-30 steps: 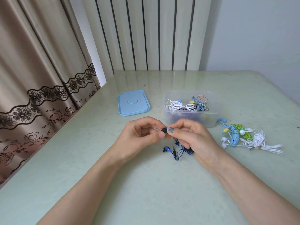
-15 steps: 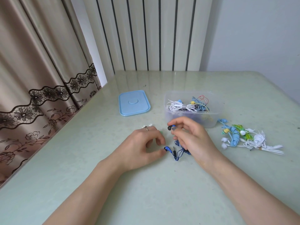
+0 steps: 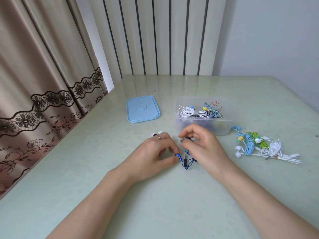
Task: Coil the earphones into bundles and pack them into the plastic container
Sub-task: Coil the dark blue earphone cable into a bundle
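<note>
The dark blue earphones (image 3: 187, 160) sit on the desk (image 3: 155, 204) just in front of the plastic container (image 3: 203, 116), mostly loose, with the jack poking up from a little tangle of cord. The right hand (image 3: 203, 149) has one earbud pinched between thumb and fingertip and lifted a bit off the desk. My guess is that's the starting end, held up so the cord can be wound from there. The left hand (image 3: 155, 156) rests on the desk right beside it, fingers curled, with thumb and forefinger at the other earbud (image 3: 177, 155). Honestly I can't tell if it's actually gripping the bud or just touching it, the fingers cover that spot. The two hands are close together but not touching.

The container is open and already has several coiled bundles in it, white and light blue ones on top. Its blue lid (image 3: 143, 109) lies flat to the left of the container, out of the way so stuff can be dropped in. To the right of the container there's a pile of coiled earphones (image 3: 262, 147) (light blue, green, white) that look wound but not yet packed. A couple of small white bits (image 3: 155, 133) peek out beyond the left hand's knuckles, probably ear tips.
</note>
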A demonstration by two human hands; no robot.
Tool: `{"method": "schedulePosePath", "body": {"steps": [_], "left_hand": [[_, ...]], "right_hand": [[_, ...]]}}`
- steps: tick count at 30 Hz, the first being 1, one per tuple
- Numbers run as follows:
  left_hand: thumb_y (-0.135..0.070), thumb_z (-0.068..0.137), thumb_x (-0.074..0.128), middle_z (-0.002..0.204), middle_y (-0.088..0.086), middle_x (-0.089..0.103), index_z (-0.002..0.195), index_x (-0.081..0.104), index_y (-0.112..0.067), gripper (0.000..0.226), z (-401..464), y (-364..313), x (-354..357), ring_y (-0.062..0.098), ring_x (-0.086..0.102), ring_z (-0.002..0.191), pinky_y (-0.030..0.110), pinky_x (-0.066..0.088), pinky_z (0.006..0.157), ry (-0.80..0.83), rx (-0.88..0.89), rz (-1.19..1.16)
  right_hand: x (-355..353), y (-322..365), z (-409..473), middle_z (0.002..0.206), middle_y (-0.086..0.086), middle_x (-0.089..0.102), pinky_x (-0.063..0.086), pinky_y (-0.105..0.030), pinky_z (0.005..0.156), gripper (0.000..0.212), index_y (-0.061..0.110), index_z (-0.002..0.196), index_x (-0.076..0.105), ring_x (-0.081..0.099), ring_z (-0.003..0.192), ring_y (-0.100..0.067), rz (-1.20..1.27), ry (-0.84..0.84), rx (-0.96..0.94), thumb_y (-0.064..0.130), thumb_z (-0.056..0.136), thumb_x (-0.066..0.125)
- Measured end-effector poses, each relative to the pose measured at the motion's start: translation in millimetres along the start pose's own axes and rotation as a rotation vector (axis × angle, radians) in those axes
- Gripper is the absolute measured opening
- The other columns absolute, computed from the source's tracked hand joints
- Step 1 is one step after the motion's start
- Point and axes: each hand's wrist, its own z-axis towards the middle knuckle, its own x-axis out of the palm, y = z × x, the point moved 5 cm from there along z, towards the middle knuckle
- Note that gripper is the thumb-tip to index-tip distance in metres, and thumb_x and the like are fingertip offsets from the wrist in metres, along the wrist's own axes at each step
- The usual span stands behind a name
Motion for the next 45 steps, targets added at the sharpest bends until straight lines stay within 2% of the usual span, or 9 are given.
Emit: {"method": "schedulePosePath", "body": {"steps": [3,6,12,17,19,24,29,33,45], "left_hand": [[-0.018,0.094,0.070,0.092,-0.019,0.058,0.098,0.064,-0.026,0.011,0.0,-1.1,-7.6,0.014,0.050,0.069,0.015,0.038,0.065,-0.095,-0.025,-0.050],[-0.016,0.094,0.070,0.089,-0.019,0.062,0.100,0.063,-0.026,0.014,0.2,-1.3,-11.9,0.016,0.053,0.072,0.015,0.038,0.065,-0.171,-0.037,-0.038],[-0.014,0.089,0.077,0.081,-0.026,0.060,0.094,0.062,-0.020,0.016,-0.3,-1.7,-16.9,0.006,0.052,0.069,0.011,0.037,0.065,-0.256,-0.064,-0.071],[-0.008,0.090,0.072,0.084,-0.012,0.066,0.091,0.063,-0.020,0.016,-1.2,6.7,-27.2,0.012,0.055,0.069,0.021,0.045,0.067,-0.309,-0.084,-0.117],[-0.008,0.090,0.071,0.084,-0.015,0.064,0.091,0.063,-0.021,0.015,-1.1,8.9,-26.2,0.011,0.055,0.069,0.017,0.043,0.067,-0.295,-0.098,-0.096],[-0.007,0.091,0.064,0.088,-0.015,0.063,0.095,0.062,-0.024,0.019,-2.9,20.4,-31.3,0.014,0.054,0.074,0.018,0.042,0.068,-0.350,-0.107,0.047],[-0.026,0.091,0.066,0.093,-0.016,0.055,0.102,0.067,-0.035,0.015,-5.5,45.5,-33.9,0.009,0.051,0.076,0.030,0.048,0.071,-0.363,-0.238,0.185],[-0.026,0.091,0.067,0.094,-0.017,0.055,0.103,0.069,-0.033,0.013,-4.3,48.6,-31.2,-0.003,0.052,0.079,0.027,0.044,0.069,-0.372,-0.262,0.204],[-0.026,0.090,0.066,0.089,-0.014,0.056,0.088,0.067,-0.031,0.005,4.4,52.4,-29.4,-0.001,0.051,0.071,0.027,0.042,0.066,-0.351,-0.304,0.213]], "right_hand": [[2.0,2.1,0.1,0.085,0.005,0.070,0.046,-0.025,0.064,0.022,0.021,0.089,0.070,0.065,0.074,-0.031,-0.027,0.021,-0.020,0.001,0.086,0.063],[4.4,1.4,-0.7,0.086,0.001,0.072,0.050,-0.022,0.066,0.020,0.017,0.093,0.070,0.070,0.082,-0.027,0.019,0.047,0.016,-0.001,0.087,0.063],[4.0,-0.8,1.0,0.083,0.000,0.072,0.053,-0.023,0.062,0.015,0.014,0.093,0.070,0.068,0.076,-0.012,0.036,0.053,0.025,0.001,0.088,0.065],[5.2,0.1,0.6,0.086,0.000,0.074,0.052,-0.023,0.070,0.015,0.014,0.096,0.068,0.067,0.077,-0.016,0.069,0.077,0.030,0.001,0.087,0.067],[8.6,1.1,-1.0,0.089,-0.003,0.075,0.050,-0.029,0.068,0.020,0.015,0.097,0.068,0.059,0.069,-0.022,0.065,0.117,0.035,0.000,0.084,0.069],[12.6,1.4,-6.0,0.088,0.004,0.070,0.044,-0.023,0.058,0.027,0.024,0.093,0.067,0.038,0.052,-0.005,-0.140,0.124,-0.009,0.003,0.076,0.072],[24.9,8.2,-12.0,0.084,0.017,0.062,0.039,-0.009,0.061,0.019,0.024,0.094,0.071,0.053,0.067,0.003,-0.515,0.179,-0.249,0.012,0.079,0.071],[26.0,7.1,-9.9,0.090,0.012,0.065,0.038,-0.008,0.062,0.022,0.022,0.099,0.074,0.055,0.071,0.007,-0.513,0.177,-0.248,0.007,0.083,0.069],[25.8,8.8,-9.4,0.092,0.010,0.061,0.035,-0.011,0.060,0.019,0.027,0.092,0.074,0.051,0.063,0.003,-0.545,0.241,-0.201,0.011,0.087,0.066]]}}
